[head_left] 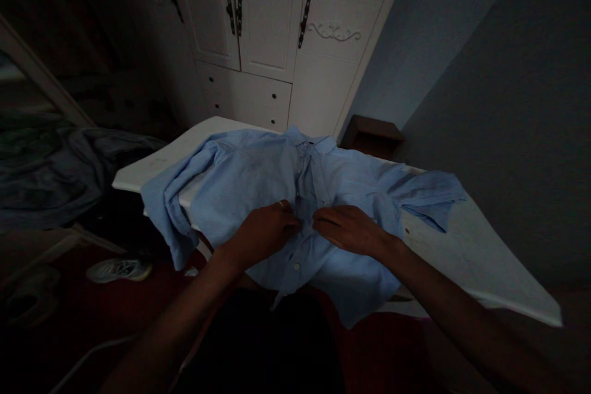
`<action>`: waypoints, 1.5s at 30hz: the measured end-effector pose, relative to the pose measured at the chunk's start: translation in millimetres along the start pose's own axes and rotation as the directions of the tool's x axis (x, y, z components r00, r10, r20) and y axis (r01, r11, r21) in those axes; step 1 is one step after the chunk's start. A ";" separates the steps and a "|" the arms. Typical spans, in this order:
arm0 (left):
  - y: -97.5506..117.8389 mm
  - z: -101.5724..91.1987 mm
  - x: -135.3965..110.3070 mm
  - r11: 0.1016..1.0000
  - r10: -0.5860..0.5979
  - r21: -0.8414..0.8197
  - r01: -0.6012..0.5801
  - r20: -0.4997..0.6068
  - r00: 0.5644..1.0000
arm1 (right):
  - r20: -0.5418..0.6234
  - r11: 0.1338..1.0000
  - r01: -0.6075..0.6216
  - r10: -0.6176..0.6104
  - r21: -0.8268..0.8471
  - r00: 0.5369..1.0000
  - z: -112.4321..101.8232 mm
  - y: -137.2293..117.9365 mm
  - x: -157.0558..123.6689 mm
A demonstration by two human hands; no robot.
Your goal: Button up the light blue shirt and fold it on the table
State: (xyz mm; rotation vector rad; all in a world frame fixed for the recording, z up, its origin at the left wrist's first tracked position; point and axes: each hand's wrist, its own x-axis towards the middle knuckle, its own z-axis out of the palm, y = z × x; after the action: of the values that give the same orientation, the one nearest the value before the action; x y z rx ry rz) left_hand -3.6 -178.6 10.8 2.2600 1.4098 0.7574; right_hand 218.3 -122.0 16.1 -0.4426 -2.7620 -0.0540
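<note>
A light blue button-up shirt (249,166) lies front up across a white table (489,252), its collar at the far edge and its hem hanging over the near edge. The upper part of its front gapes apart, while the lower part overlaps near a small white button. My left hand (265,228), with a ring on one finger, pinches the front edge on the left. Opposite it, my right hand (344,229) pinches the other front edge, fingers bent together. Only a small gap separates the two sets of fingertips.
Behind the table stands a white wardrobe (268,18) with dark handles. A small brown wooden unit (373,135) is by the wall. Grey clothing (50,172) is heaped at the left, and a light shoe (119,270) sits on the red floor.
</note>
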 end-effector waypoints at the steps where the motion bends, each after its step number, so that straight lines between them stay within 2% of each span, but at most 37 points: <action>1: -0.1 0.2 1.4 1.000 0.004 -0.020 -0.005 -0.009 1.000 | 0.011 1.000 -0.004 0.004 0.001 1.000 0.8 -0.3 1.3; 3: 0.1 1.0 4.8 0.995 0.018 -0.095 -0.022 -0.045 0.999 | 0.014 1.000 -0.008 0.008 0.005 1.000 1.7 0.2 4.3; 7: 1.5 3.8 11.4 0.963 0.003 -0.267 -0.038 -0.129 0.992 | -0.058 0.995 -0.027 0.033 0.098 0.998 3.8 3.6 10.8; 10: 0.7 7.4 13.3 0.936 -0.040 -0.351 0.000 -0.109 0.993 | -0.090 0.989 0.007 0.006 0.146 0.996 6.6 6.9 14.1; 13: -2.9 12.0 11.8 0.912 -0.083 -0.409 0.034 -0.102 0.991 | -0.101 0.991 0.064 -0.052 0.117 0.994 10.1 10.0 14.2; 15: -5.3 14.6 10.0 0.898 -0.093 -0.438 0.039 -0.103 0.990 | -0.107 0.991 0.053 -0.040 0.123 0.993 12.6 12.0 12.8; 19: -4.5 17.5 7.5 0.879 -0.151 -0.471 0.075 -0.124 0.981 | -0.133 0.975 -0.015 0.046 0.220 0.990 17.8 16.0 8.8; 23: 1.2 18.8 8.0 0.845 -0.216 -0.528 0.080 -0.200 0.956 | -0.193 0.959 0.001 0.056 0.285 0.980 20.5 17.7 6.7; 28: 3.4 20.4 8.8 0.816 -0.266 -0.566 0.120 -0.183 0.946 | -0.227 0.987 0.042 -0.006 0.156 0.974 23.6 18.1 6.5; 33: 2.0 24.9 7.9 0.786 -0.308 -0.604 0.132 -0.198 0.931 | -0.199 0.995 0.043 -0.024 0.092 0.980 29.8 20.5 5.8; 40: 2.6 28.6 2.7 0.810 -0.302 -0.575 0.117 -0.238 0.923 | -0.230 0.994 0.041 -0.018 0.098 0.973 28.7 18.7 6.3; 45: 3.7 29.6 1.4 0.833 -0.277 -0.545 0.094 -0.265 0.923 | -0.282 0.994 0.085 -0.062 0.071 0.957 29.3 19.2 6.4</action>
State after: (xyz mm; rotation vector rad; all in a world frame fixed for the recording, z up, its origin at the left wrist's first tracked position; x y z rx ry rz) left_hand 17.8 -179.8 -10.0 1.5947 1.3278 1.3223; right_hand 209.0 -99.2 -9.6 -0.2853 -2.4906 -0.0189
